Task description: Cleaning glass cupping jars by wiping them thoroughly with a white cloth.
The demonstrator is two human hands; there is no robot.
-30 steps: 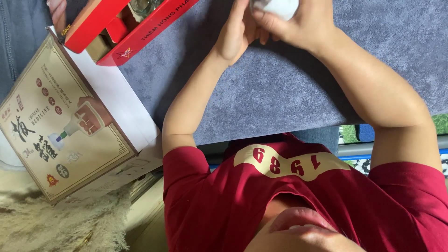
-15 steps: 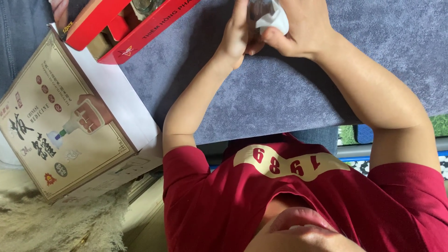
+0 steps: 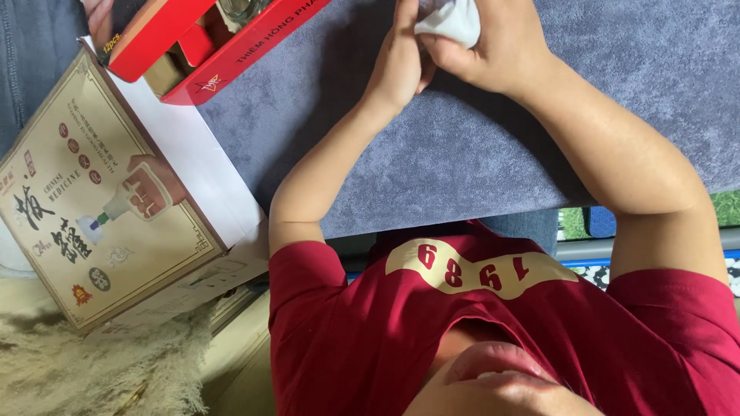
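Observation:
My right hand is closed around a crumpled white cloth or tissue wad at the top edge of the view, above the grey-purple suede tabletop. My left hand presses against the wad from the left, its fingertips cut off by the frame's top edge. Both forearms reach out from my red shirt at the bottom.
An open red box holding a glass cup and gold inserts lies at the top left. Another person's fingers touch its corner. A beige printed box lies at the left, over a fluffy beige rug.
Both hands have shifted slightly on the white wad, dipping toward me and back up. The red box and the beige box have not moved.

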